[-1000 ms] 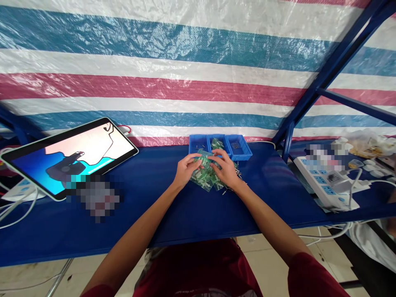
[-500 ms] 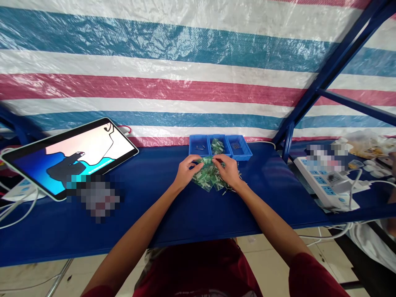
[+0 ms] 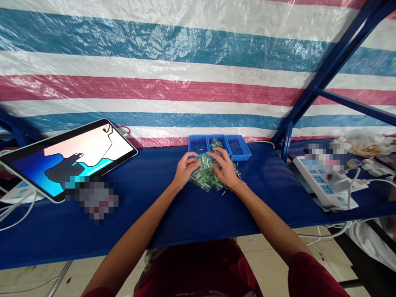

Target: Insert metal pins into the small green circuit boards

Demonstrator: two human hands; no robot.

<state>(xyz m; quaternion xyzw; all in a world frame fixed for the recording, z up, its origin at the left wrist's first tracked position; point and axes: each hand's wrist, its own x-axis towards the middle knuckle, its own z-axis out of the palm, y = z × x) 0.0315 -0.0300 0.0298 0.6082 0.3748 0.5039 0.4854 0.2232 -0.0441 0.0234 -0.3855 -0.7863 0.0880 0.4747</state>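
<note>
A small greenish clear plastic bag [image 3: 204, 159] is between my two hands, above a pile of similar bags [image 3: 201, 179]. My left hand [image 3: 185, 168] pinches its left side with thumb and fingers. On the right side, my right hand [image 3: 225, 167] has its fingers spread and bent over the bag's edge, the fingertips at or near the plastic. What each bag contains is too small to name. Loose metal screw-like pieces [image 3: 236, 171] lie beside the pile, partly hidden behind my right hand.
Behind the pile stand three joined blue bins: the left bin [image 3: 193, 142] and right bin [image 3: 243, 156] with small metal pieces, the middle one with green bags. A tablet [image 3: 93, 154] leans at left on the blue table [image 3: 148, 177]. A power strip [image 3: 321, 183] lies at right.
My right hand's fingers have spread and moved slightly up and away from their pinch. The bag between my hands now shows more of its surface.
</note>
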